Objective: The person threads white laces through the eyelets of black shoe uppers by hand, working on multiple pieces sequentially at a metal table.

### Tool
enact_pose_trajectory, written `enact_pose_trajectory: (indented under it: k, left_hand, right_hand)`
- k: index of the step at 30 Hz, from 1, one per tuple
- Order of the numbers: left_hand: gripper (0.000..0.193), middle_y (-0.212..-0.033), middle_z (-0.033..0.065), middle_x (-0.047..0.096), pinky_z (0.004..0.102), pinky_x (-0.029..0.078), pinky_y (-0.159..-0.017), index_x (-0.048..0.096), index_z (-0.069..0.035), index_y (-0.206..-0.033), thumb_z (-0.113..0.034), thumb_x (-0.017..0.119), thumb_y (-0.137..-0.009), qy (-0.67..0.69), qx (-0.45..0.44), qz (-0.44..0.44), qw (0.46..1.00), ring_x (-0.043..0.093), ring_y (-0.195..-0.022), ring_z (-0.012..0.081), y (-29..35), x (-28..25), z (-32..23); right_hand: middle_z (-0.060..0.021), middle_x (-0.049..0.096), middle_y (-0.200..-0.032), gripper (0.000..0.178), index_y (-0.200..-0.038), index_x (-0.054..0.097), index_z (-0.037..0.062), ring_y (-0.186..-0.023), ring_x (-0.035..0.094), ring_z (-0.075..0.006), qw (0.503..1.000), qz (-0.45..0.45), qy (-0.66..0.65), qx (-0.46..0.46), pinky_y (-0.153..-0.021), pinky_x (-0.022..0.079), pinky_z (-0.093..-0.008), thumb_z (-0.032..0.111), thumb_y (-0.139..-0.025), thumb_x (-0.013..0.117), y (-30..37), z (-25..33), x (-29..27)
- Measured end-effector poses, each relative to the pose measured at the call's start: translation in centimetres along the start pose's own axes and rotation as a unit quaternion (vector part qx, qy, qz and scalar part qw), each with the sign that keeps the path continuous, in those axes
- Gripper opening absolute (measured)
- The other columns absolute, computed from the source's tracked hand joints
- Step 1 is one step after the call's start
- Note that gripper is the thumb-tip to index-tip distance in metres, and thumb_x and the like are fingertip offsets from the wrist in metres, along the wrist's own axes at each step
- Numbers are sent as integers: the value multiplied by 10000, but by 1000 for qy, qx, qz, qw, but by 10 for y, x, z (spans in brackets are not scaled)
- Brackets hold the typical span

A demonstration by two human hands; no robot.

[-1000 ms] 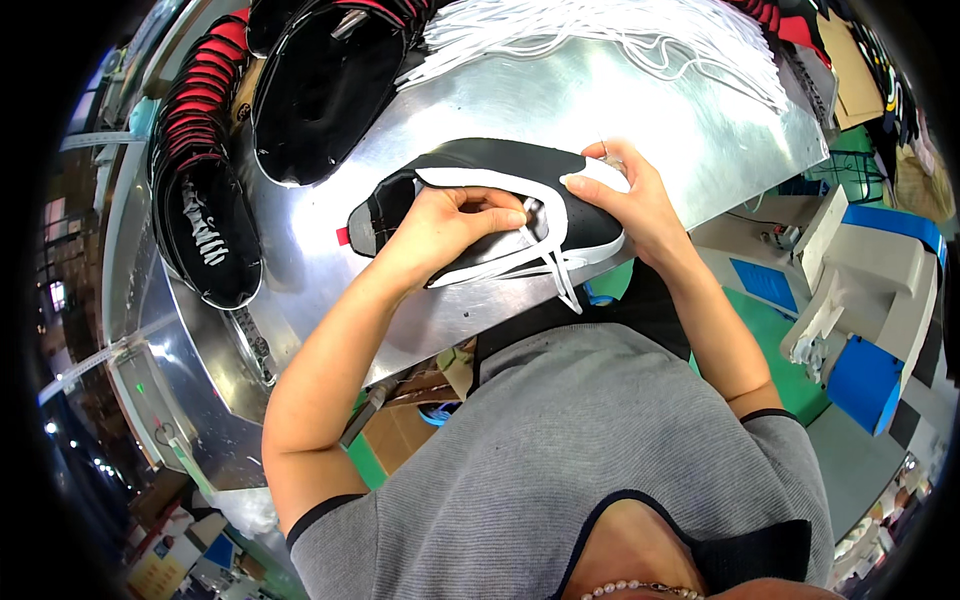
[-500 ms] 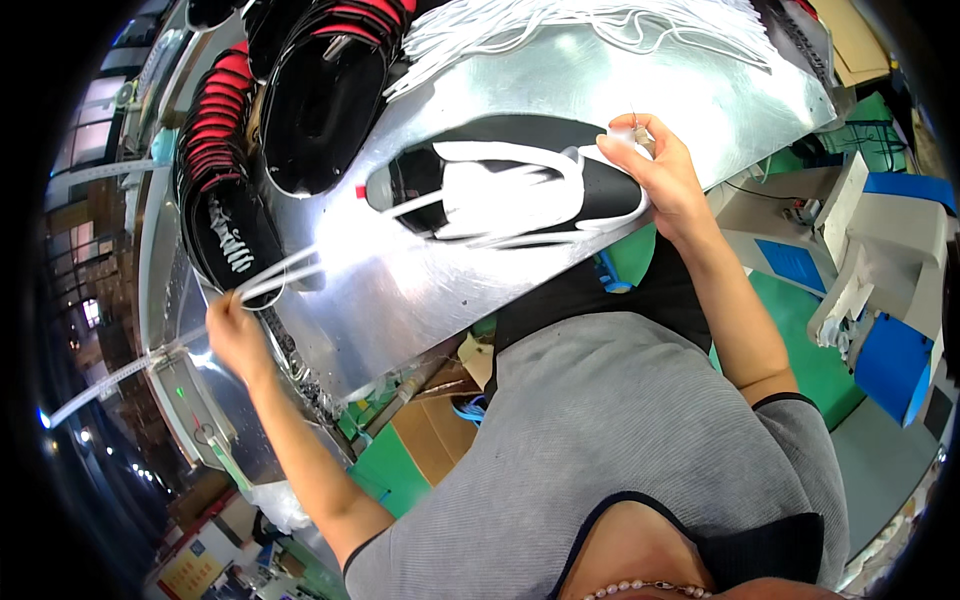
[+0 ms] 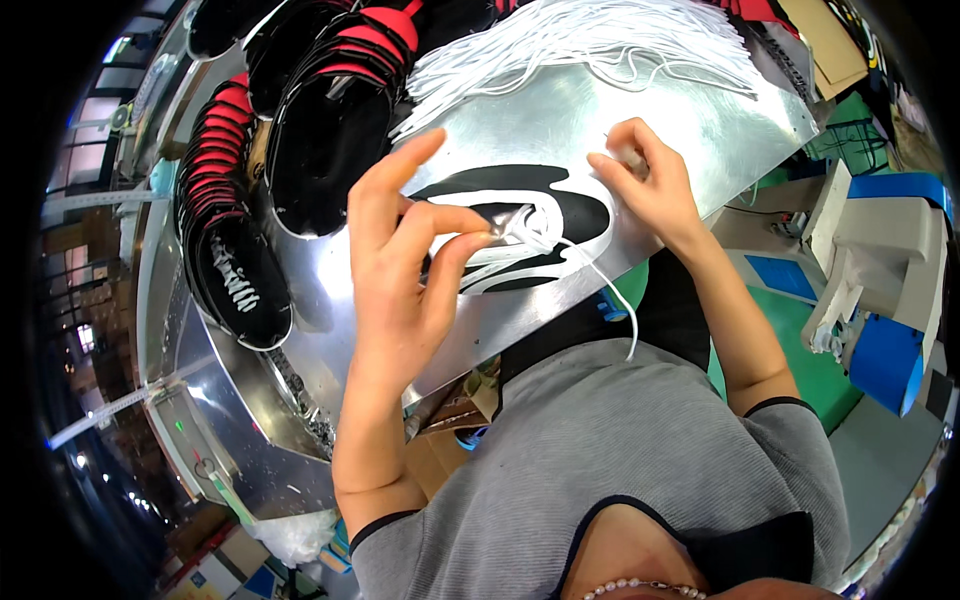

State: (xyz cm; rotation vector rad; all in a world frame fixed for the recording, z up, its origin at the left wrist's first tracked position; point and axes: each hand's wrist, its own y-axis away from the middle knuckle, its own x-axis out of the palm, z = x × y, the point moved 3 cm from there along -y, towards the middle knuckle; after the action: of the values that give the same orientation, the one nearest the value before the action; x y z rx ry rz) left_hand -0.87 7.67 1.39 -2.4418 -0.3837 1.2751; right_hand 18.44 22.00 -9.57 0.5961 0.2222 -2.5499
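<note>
Black-and-white shoe (image 3: 555,215) lay on its side on the metal table (image 3: 520,130), btwn your two hands, opening facing up, nr your L fingertips. Your L hand (image 3: 395,265) was over the heel end, thumb & forefinger tips brought together at the opening, another finger raised & spread; can't tell if any lace was pinched btwn them. Your R hand (image 3: 655,195) was just past the toe, thumb standing apart from the bent fingers; can't tell if it touched the shoe. One loose white lace (image 3: 632,330) ran from the shoe, below your R hand, over the table edge toward your body. Beyond both hands: a bundle of white laces (image 3: 580,45). L of your L hand: nested black uppers w/ red lining (image 3: 240,280). Well R of your R hand: a grey machine w/ blue panels (image 3: 890,260).
</note>
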Motion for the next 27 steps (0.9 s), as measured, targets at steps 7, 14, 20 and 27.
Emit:
enact_pose_trajectory:
  k: [7, 14, 20, 27]
  left_hand:
    - [130, -1147, 121, 636, 405, 447, -907, 665, -38, -894, -35, 735, -785, 21, -9, 5, 1000, 566, -1059, 310, -8, 46, 12]
    - [398, -979, 89, 684, 330, 491, -812, 681, -8, -1021, -388, 565, -993, 160, -354, 256, 885, 635, -882, 214, 45, 53, 75]
    - [528, -702, 39, 635, 218, 402, -564, 673, -44, -927, -565, 585, -932, 358, -551, 243, 713, 552, -620, 72, 35, 83, 73]
    - [152, -752, 9, 673, 204, 337, -472, 706, -52, -948, -183, 729, -875, 294, -474, 96, 824, 497, -538, 44, 38, 89, 53]
  right_hand:
    - [15, 570, -840, 141, -949, 666, 23, -715, 510, -78, 951, 101, -293, -9, -637, 422, -243, 158, -914, 683, 21, 21, 45]
    - [-3, 639, -833, 173, -1075, 619, 24, -581, 445, -20, 922, 92, -348, 141, -518, 349, -189, 85, -918, 655, 21, 8, 56]
    - [-16, 648, -780, 342, -1167, 577, 58, -693, 578, -84, 975, 66, -178, 114, -628, 464, -254, 74, -858, 722, 23, 12, 66]
    - [-135, 693, -891, 336, -1126, 554, 10, -795, 678, -282, 986, 122, -77, 79, -729, 510, -376, 157, -862, 701, 25, 12, 61]
